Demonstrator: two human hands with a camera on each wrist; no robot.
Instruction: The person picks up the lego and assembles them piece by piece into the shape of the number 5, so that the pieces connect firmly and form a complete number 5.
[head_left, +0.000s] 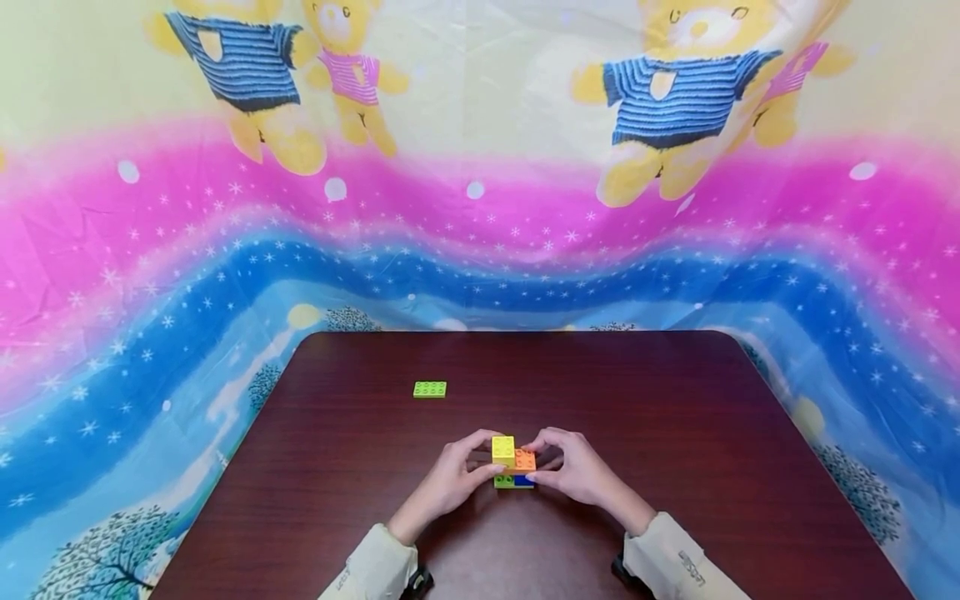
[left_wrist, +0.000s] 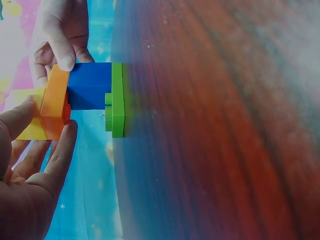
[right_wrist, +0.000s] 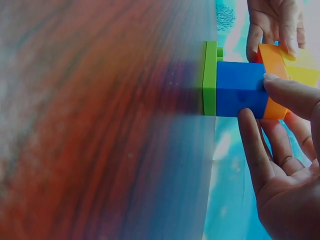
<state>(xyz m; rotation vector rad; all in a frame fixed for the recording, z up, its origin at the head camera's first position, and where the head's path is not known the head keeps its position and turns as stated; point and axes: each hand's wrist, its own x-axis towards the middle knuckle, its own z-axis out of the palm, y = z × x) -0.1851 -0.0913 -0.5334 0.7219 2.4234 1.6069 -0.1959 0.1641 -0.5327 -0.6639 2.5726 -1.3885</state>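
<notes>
The fingers of my left hand (head_left: 452, 475) grasp the yellow block (head_left: 503, 454) and the orange brick (head_left: 527, 461) beneath it, while those of my right hand (head_left: 579, 472) pinch the blue block (left_wrist: 90, 85), thumb at its seam with the orange. The stack stands between my hands on a green plate (left_wrist: 118, 122) on the counter (head_left: 660, 400), and a lime studded plate (head_left: 430, 389) lies farther off, to the left.

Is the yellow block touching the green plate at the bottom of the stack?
Apart. The left wrist view shows it plainly: the orange block and the blue block stand between the yellow block and the green plate.
</notes>
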